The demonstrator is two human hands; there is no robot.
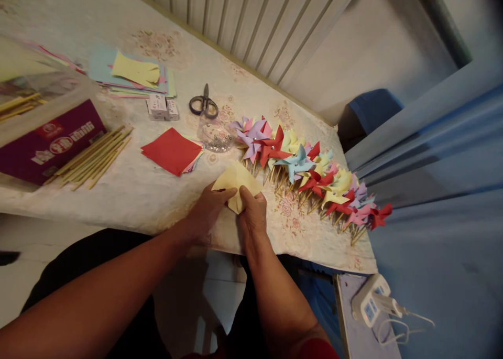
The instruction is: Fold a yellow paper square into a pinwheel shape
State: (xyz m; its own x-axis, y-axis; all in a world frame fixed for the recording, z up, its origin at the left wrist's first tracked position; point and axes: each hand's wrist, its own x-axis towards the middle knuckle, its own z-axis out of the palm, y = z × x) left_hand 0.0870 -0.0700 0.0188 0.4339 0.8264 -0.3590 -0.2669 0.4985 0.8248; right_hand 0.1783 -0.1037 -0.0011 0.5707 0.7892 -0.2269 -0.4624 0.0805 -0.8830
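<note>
1. At the near edge of the table (129,191), both hands work one pale yellow paper square (236,183), which lies partly on the patterned cloth and partly lifted between the fingers.
2. The left hand (206,209) is closed on the sheet's left side, thumb on top pinching a corner toward the middle.
3. The right hand (251,215) is closed on the lower right part, thumb and forefinger pinching a folded flap; the sheet looks part-folded, with no stick or pin on it yet.
4. Just beyond the hands, a long row of finished paper pinwheels (310,173) on wooden sticks runs toward the table's right end, in red, yellow, blue, purple and pink, so by my judgement a good many are already made.
5. What is left shows to the left: a stack of red paper squares (172,150), a bundle of bare wooden sticks (92,157), and more coloured sheets (133,76) farther back, so the supply is far from used up.
6. A small clear dish of pins (214,136) sits between the red squares and the pinwheels, with scissors (203,103) just behind it and small white boxes (162,107) beside those.
7. A purple carton (49,141) stands at the far left.
</note>
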